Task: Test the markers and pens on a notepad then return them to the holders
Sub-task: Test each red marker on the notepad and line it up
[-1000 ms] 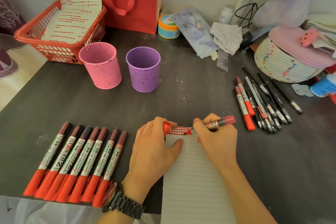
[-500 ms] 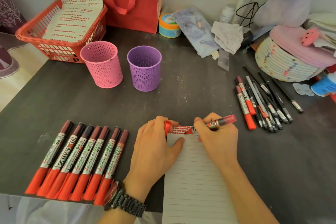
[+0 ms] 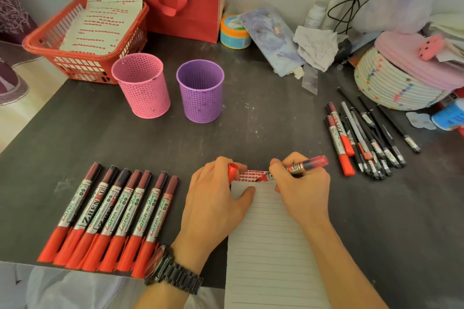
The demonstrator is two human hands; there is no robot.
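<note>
I log: right hand point(image 3: 303, 193) grips the marker point(image 3: 305, 164), tip at the top edge of the notepad point(image 3: 266, 246) (red dabs there), left hand point(image 3: 213, 198) pinches a red cap point(image 3: 232, 170), thumb on the page.

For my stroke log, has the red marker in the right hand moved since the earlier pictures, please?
No: the red marker sits where it was against the purple perforated holder and the lined notepad.

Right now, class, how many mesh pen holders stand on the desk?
2: the pink holder at back left, the purple holder just right of it, not touching. None appears hidden.
</note>
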